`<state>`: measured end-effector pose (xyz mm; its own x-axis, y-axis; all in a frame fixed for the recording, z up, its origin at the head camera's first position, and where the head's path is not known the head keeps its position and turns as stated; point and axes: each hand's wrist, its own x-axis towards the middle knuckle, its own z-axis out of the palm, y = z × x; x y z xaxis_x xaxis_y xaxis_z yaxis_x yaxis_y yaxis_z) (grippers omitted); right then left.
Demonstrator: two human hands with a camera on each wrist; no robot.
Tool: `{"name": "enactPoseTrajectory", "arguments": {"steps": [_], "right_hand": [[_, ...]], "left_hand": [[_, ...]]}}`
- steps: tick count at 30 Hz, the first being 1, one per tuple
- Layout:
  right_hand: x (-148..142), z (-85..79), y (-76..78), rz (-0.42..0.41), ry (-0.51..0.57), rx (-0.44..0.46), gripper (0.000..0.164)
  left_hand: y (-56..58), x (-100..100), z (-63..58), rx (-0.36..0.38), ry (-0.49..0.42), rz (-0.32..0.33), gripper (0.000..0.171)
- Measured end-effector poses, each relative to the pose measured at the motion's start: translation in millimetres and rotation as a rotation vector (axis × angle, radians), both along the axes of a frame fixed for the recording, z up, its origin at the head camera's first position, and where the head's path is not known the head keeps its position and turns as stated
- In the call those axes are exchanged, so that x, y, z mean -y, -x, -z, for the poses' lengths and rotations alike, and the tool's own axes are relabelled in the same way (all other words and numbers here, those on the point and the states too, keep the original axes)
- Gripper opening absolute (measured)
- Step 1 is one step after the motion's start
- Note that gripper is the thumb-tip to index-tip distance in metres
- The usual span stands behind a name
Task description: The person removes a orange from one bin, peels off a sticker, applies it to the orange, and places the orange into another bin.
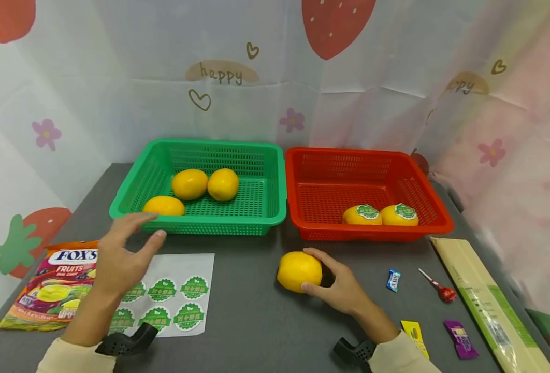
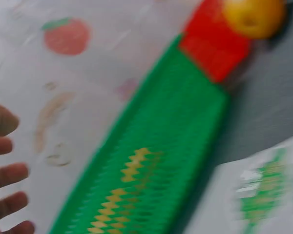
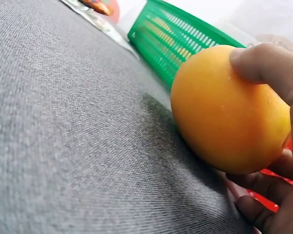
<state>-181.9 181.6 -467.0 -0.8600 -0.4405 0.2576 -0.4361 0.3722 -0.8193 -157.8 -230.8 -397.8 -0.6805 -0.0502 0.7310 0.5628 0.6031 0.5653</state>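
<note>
Cream sleeves (image 1: 76,358) nearest, the right hand (image 1: 337,284) grasps a yellow fruit (image 1: 298,272) on the grey table (image 1: 247,300), its seemingly longer axis running leftward from that palm, while the left hand (image 1: 122,259), fingers loosely parted and empty, hangs well apart.

Fruit (image 1: 297,271) yellow — one basket (image 1: 210,224) green, other basket (image 1: 373,231) red.

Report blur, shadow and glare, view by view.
Left wrist: blur smears the green basket and the sticker sheet; right wrist: the yellow fruit looks fairly sharp, with a dark shadow beside it on the gray tabletop; head: mostly crisp, with glare on the long package at the right.
</note>
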Motion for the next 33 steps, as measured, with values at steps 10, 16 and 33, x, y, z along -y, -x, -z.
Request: {"name": "enactPoseTrajectory", "arguments": {"steps": [10,16,33], "right_hand": [[4,5.1,2.9,-0.062,-0.054,-0.088,0.083],[4,4.4,-0.2,-0.108,-0.019,-0.107,0.079],[8,-28.5,-14.5,-0.148,0.014,-0.077,0.071]], "left_hand": [[-13.3,-15,62.4,0.267,0.127,0.128,0.034],[-8.0,-16,76.2,0.326,0.178,0.179,0.025],[-3.0,-17,75.3,0.431,0.302,0.210,0.016]]}}
